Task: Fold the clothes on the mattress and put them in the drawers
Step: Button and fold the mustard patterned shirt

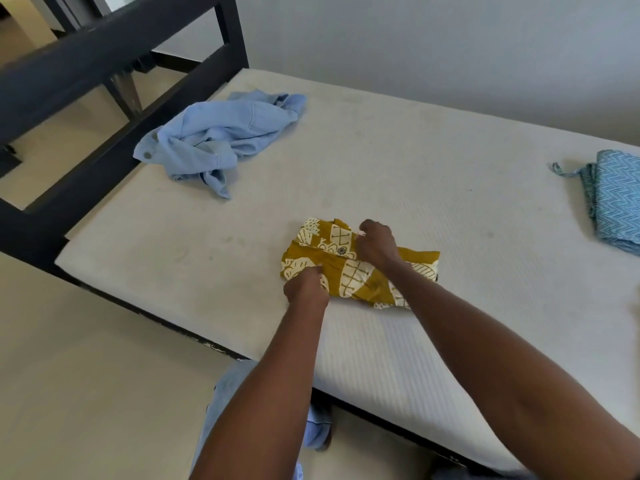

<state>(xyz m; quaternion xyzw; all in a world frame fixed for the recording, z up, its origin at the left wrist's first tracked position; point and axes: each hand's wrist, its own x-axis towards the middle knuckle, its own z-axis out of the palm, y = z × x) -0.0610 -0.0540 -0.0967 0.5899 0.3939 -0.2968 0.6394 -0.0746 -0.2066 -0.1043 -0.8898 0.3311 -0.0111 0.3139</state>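
Both hands pinch the folded mustard-and-cream patterned garment [349,268] on the mattress [381,161].

Both bare forearms reach forward, converging. Left hand [306,285] knuckles up, fingers curled, pinching the near-left edge of the garment [349,268]. Right hand [375,243] farther out, fingers curled, gripping its far edge; wrist crosses over the cloth

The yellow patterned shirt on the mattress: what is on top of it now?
Both hands are on the yellow shirt: the left hand grips its near edge and the right hand pinches the far edge. A button shows between them. The cloth under the hands is hidden.
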